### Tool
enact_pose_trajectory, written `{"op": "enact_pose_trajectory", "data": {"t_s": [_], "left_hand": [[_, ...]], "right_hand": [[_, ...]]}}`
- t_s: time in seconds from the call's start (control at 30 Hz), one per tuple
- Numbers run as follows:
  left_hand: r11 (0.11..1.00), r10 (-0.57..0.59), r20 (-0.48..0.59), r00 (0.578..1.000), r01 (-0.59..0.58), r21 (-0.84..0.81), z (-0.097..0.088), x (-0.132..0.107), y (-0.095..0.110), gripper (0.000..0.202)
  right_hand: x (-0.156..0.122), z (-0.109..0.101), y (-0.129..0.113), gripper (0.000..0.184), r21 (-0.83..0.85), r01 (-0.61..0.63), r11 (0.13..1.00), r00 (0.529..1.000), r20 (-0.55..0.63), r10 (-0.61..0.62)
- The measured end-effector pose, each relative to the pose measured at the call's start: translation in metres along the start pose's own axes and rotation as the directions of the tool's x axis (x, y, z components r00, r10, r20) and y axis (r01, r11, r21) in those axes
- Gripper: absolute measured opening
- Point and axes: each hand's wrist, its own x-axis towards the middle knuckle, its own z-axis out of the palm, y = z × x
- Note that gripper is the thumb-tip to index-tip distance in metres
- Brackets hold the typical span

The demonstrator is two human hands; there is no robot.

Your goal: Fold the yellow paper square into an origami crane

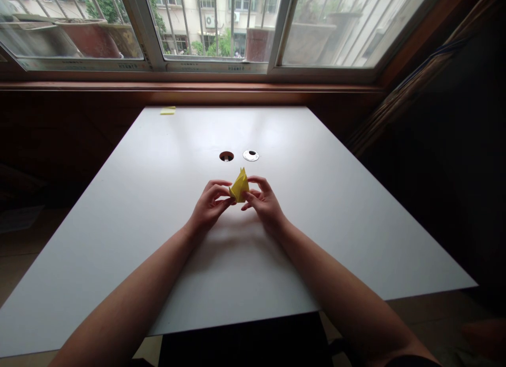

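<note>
A small folded piece of yellow paper [239,187], with pointed tips at its top and left, is held between both hands above the middle of the white table. My left hand [213,201] pinches its lower left corner between thumb and fingers. On the other side, my right hand [264,201] grips the right edge, with the thumb on the near face and the index finger bent behind. The fingertips partly cover the paper's lower edges.
Beyond the hands, the white table [118,224] has a round cable hole [226,156] and, beside it, a round white cover [251,155]. Yellow paper slips [168,110] lie at the far left edge. A window [213,29] stands behind the table.
</note>
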Motion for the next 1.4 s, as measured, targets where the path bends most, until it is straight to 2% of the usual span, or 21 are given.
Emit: {"op": "enact_pose_trajectory", "data": {"t_s": [0.17, 0.67, 0.9, 1.07, 1.23, 1.4], "left_hand": [[1.0, 0.011, -0.006, 1.0, -0.011, -0.021, 0.0, 0.001, 0.001, 0.012], [0.997, 0.038, -0.029, 0.999, -0.04, -0.063, -0.001, 0.001, -0.001, 0.015], [0.994, 0.111, -0.051, 0.993, -0.111, -0.013, -0.001, 0.0, 0.0, 0.009], [0.989, 0.139, -0.054, 0.989, -0.137, 0.049, -0.001, -0.001, 0.002, 0.008], [0.986, 0.159, -0.063, 0.985, -0.155, 0.06, -0.001, -0.001, 0.002, 0.007], [0.99, 0.141, -0.07, 0.988, -0.138, 0.035, 0.0, 0.0, 0.002, 0.011]], "right_hand": [[0.0, 0.0, -0.003, 0.019, -0.046, 0.069, 0.997, 0.997, 0.02, -0.068], [-0.007, 0.001, -0.022, 0.008, -0.082, 0.142, 0.986, 0.99, 0.028, -0.14], [-0.012, 0.005, -0.029, 0.017, 0.028, 0.113, 0.993, 0.994, 0.004, -0.113], [-0.012, 0.006, -0.032, 0.02, -0.096, 0.148, 0.984, 0.986, -0.069, -0.155], [-0.009, 0.006, -0.03, 0.013, -0.184, 0.218, 0.958, 0.971, -0.054, -0.232], [-0.007, 0.005, -0.027, 0.017, -0.264, 0.21, 0.941, 0.971, -0.054, -0.231]]}}
